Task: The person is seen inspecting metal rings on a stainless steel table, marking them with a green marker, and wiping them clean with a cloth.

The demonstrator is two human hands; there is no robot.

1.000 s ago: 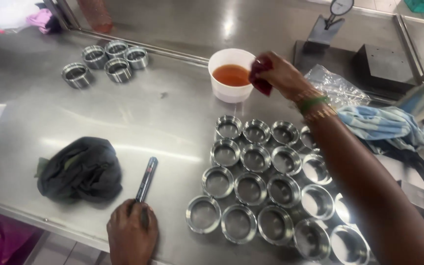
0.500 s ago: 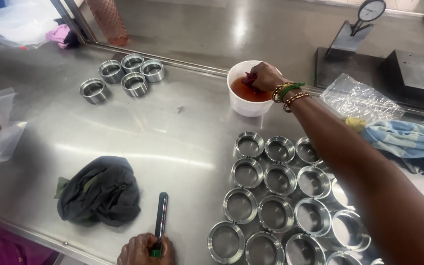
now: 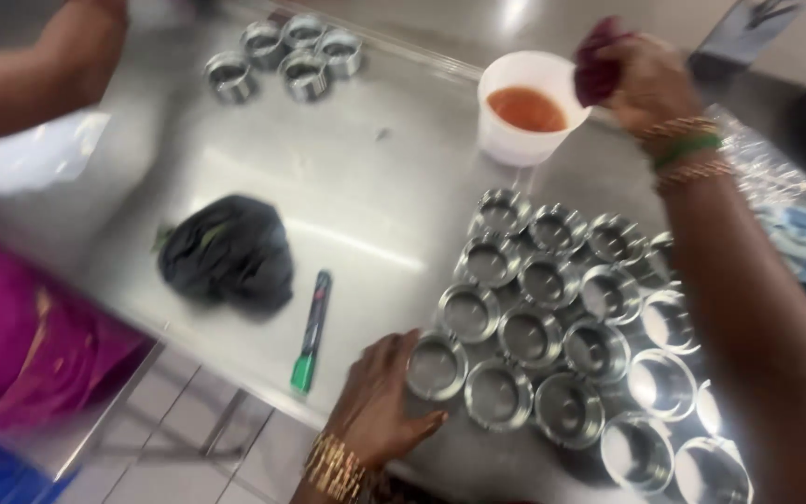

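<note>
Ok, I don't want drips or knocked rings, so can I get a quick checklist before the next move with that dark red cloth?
1. Dark red cloth gripped in the right hand: ok.
2. Cloth lifted out of the white cup: ok, it is beside the rim.
3. Cup upright, orange-red liquid inside: ok.
4. Left hand steady by the nearest metal ring: ok, touching it.
5. Metal rings grouped on the steel table: ok.
6. Cloth dripping: cannot tell, picture blurred.
</note>
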